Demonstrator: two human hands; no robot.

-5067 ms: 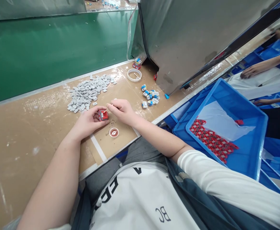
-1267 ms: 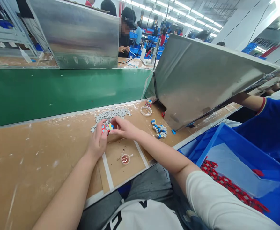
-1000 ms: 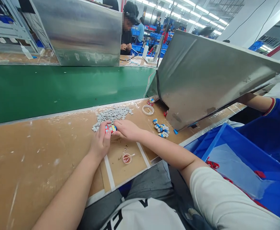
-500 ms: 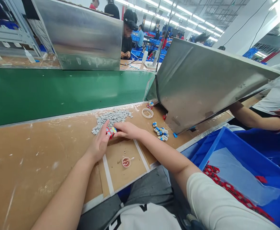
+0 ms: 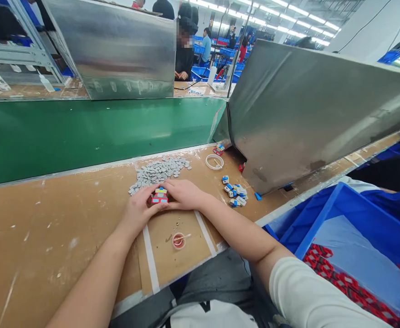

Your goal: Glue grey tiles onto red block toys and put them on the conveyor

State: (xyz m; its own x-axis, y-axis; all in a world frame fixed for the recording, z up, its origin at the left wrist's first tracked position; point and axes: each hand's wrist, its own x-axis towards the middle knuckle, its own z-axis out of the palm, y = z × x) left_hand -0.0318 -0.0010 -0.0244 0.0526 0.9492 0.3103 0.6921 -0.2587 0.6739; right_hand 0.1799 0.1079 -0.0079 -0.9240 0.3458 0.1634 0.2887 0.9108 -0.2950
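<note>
Curling partway closed, the fingers (image 5: 148,192) of the left hand (image 5: 136,208) and right hand (image 5: 187,195) clasp a red piece (image 5: 159,199).

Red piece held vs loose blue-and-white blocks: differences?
Colour: the red piece is mostly red, with yellow and blue on top; the loose blocks are blue and whitish.
Pose: the red piece sits between left hand and right hand; the loose blocks lie clustered on the bench.
Both show blue.
</note>
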